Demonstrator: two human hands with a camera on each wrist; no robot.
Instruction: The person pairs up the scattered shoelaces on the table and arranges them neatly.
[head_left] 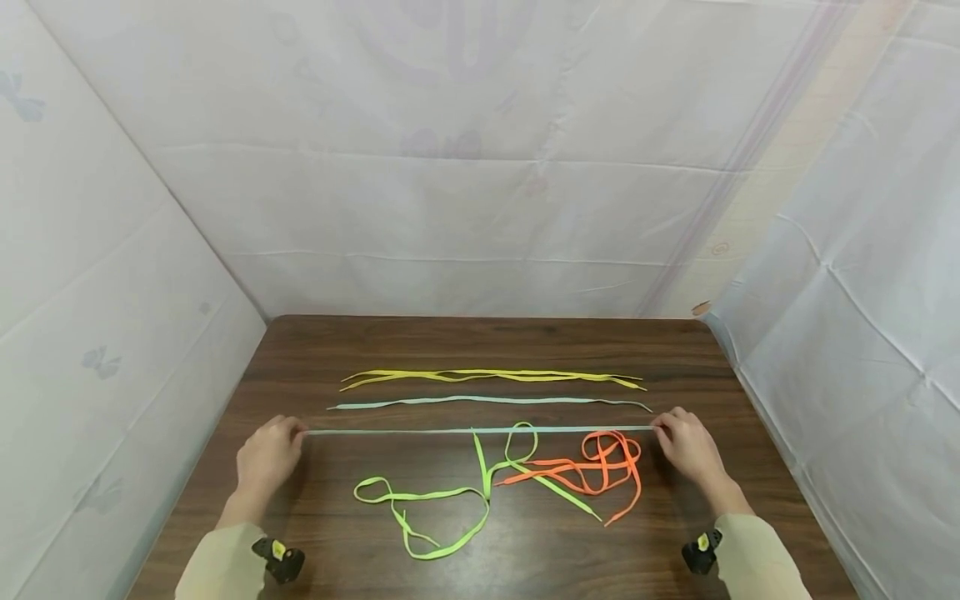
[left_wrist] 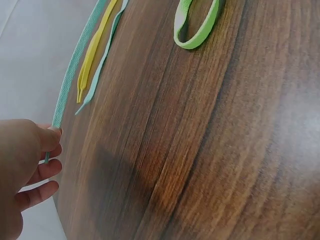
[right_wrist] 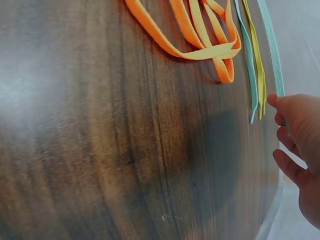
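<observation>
Held piece: a long, flat, pale aqua woven lace (head_left: 435, 431), stretched straight between the two hands and apparently raised off the desk. On my feeds the left hand (head_left: 270, 454) pinches one end, thumb on forefinger, a short tip poking out below; the right hand (head_left: 688, 446) pinches the other end likewise. Remaining fingers of both hands curve loosely, off the lace. I read the wide end-to-end grip as a way of keeping it taut and free of twists.

Just beyond the fingers: a second pale aqua flat lace (head_left: 465, 398), laid lengthwise, nearly parallel to the held one. Beyond that, thin yellow flat lacing (head_left: 525, 372) in a long, narrow bundle, strands crossing. Such rows, I judge, keep straightened lengths apart from loose ones.

Nearer me, between the hands: lime-green flat lacing (head_left: 427, 496) in open loops, and bright orange flat lacing (head_left: 600, 466) heaped closer to the right fingers. The two colours meet midway; I cannot count the lengths. From above, the held lace crosses the lime's far loop.

Containers: none in my views; everything lies directly on the dark wood-grain desk (head_left: 570, 567).
</observation>
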